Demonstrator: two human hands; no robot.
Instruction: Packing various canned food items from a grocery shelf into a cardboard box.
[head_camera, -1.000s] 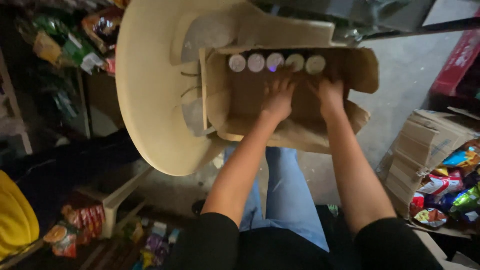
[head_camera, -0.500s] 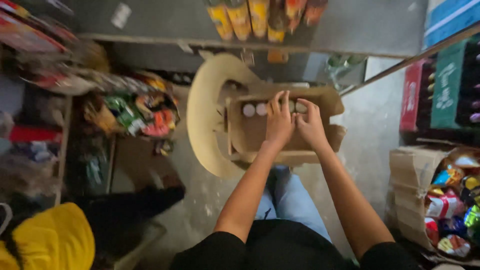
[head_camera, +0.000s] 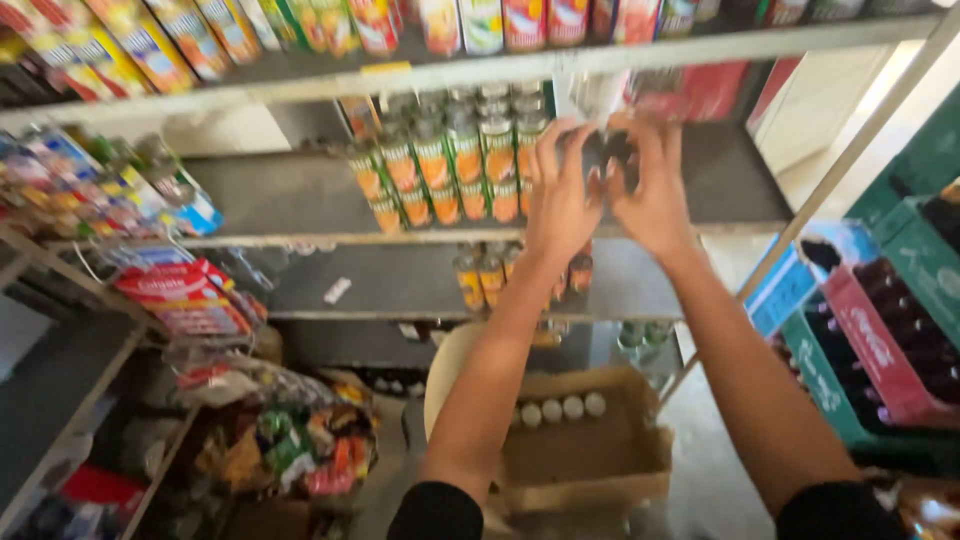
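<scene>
Both hands raised to the middle shelf (head_camera: 700, 215). Left hand (head_camera: 562, 200) and right hand (head_camera: 650, 190) are close together, fingers (head_camera: 560, 150) spread and curled around dark, blurred cans (head_camera: 608, 150) held between them. How many cans is unclear; whether each hand has a firm clamp I cannot tell, motion blur smears the grip.

Just left of the fingers: a packed block of orange-and-green labelled cans (head_camera: 450, 165), rows deep, stacked in tiers. Below the wrists, a lower shelf with a few more cans (head_camera: 480, 275). Far below the hands, an open cardboard box (head_camera: 585, 450) with a row of white can tops (head_camera: 560, 408) at its back edge, sitting on a pale plastic chair (head_camera: 445, 375).

Risks, as judged: spread fingers holding several cans at once could let one slip, dropping onto the lower shelf or box. A knuckle brushing the stacked block to the left could topple a tier.

Hidden: the held cans' labels, the shelf space behind the hands, the box's near corner behind the left forearm.
</scene>
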